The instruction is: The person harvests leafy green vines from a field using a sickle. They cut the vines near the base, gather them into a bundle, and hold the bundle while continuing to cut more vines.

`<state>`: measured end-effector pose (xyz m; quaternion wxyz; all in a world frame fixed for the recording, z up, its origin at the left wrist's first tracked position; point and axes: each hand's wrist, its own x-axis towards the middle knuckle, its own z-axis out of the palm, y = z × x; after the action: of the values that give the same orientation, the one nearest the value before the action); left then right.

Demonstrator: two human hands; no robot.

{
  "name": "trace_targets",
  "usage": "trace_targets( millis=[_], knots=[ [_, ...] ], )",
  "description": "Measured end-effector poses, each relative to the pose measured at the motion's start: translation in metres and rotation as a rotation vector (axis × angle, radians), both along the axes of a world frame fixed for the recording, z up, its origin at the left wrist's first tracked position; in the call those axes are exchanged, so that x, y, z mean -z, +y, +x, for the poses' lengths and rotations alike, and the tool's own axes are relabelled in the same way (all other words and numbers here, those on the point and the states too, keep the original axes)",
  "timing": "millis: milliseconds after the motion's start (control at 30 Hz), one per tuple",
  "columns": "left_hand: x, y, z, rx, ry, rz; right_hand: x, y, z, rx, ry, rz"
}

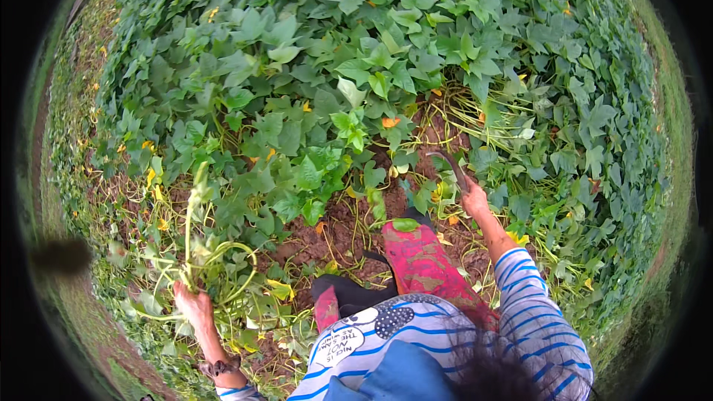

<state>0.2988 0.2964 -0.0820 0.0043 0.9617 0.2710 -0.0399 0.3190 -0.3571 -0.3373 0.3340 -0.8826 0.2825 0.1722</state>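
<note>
At the lower left, my left hand is closed around a bunch of cut vine stems, pale green and curling, with some leaves on them. One thick stem points upward out of the fist. My right hand grips a sickle by its handle, right of the middle. The dark curved blade points up and left, over bare soil and vines. Before me spreads a dense bed of lobed green leaves, which look like sweet potato vines. The sickle's handle is mostly hidden by my fingers.
Brown soil shows among the stems near my mud-stained red trouser leg. Bare, yellowish stems lie bunched beyond the sickle. Loose trailing vines and yellow leaves cover the ground at left. Grass strips border the field.
</note>
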Motion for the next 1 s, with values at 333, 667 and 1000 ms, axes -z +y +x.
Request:
trace_targets(
  millis=[333,667,1000],
  knots=[
    [0.108,-0.202,0.084,0.67,0.258,-0.248,0.059,-0.021,0.103,-0.136,0.225,-0.167],
    [0.18,-0.253,0.048,0.78,0.507,-0.436,0.124,-0.007,0.114,-0.569,0.449,0.006],
    [0.187,-0.248,0.069,0.702,0.459,-0.462,0.096,-0.013,0.06,0.04,0.065,-0.037]
  ],
)
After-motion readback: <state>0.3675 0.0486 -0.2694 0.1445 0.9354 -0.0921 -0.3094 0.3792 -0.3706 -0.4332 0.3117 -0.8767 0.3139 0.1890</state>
